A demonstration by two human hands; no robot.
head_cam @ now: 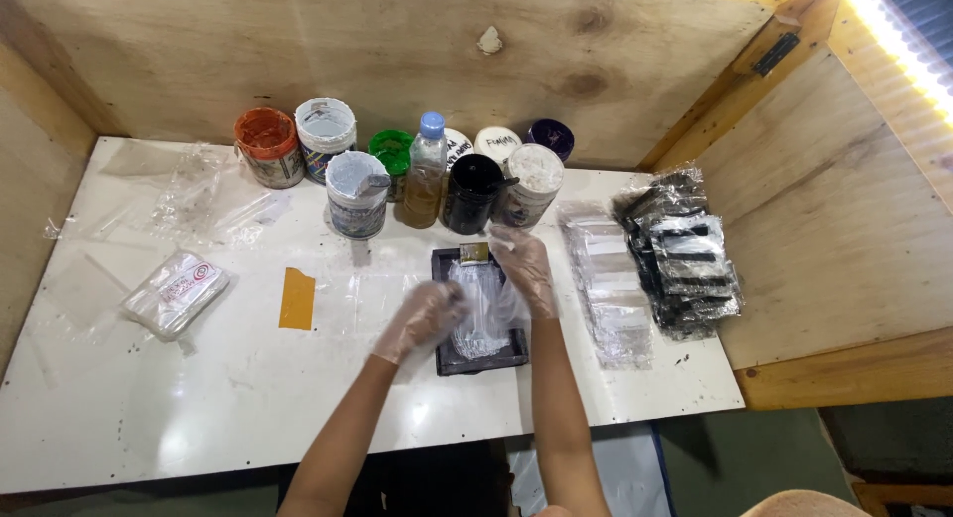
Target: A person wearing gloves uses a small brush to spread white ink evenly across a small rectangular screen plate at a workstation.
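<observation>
Both my hands wear thin clear plastic gloves. A black rectangular tray (447, 361) lies flat on the white table (238, 398), with a clear plastic bag (482, 314) spread over it. My left hand (422, 319) pinches the bag's left edge above the tray. Over the tray's upper right corner, my right hand (524, 269) grips the bag's top. A small olive and gold piece (474, 252) sits at the tray's far end.
Several paint pots, an orange one (266, 145) among them, and a bottle (426, 172) stand along the back. Clear sleeves (611, 289) and black packets (685, 264) are stacked at right. An orange card (297, 298) and a wrapped packet (177, 292) lie at left. Wooden walls enclose the table.
</observation>
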